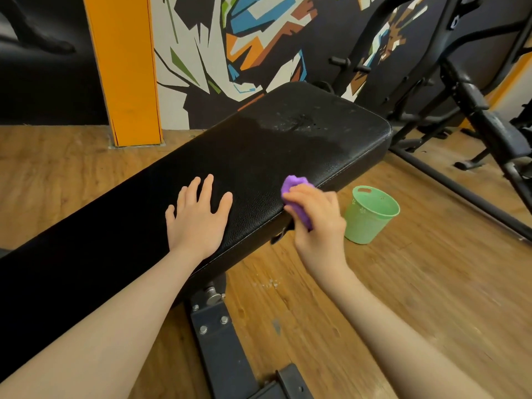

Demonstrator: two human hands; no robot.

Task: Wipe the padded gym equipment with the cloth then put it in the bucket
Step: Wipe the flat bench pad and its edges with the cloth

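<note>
Your left hand [198, 217] lies flat on the black padded bench [259, 156], its fingers [205, 187] straight and spread apart, palm down on the leather near the bench's near edge. Your right hand [318, 223] is at that same edge, just to the right, with its fingers curled tight around the purple cloth [293, 185]; the cloth is bunched up, a wad of it poking out above your knuckles and touching the top of the pad at the seam, another bit showing below against the side of the pad. Farther along the bench the surface shows a dull, smeared patch with pale specks [299, 122]. The green bucket [370, 216] stands upright on the wooden floor [403, 283], just beside your right hand and beyond it, its mouth open upward. The bench's metal frame [216, 335] shows below, between your forearms.
</note>
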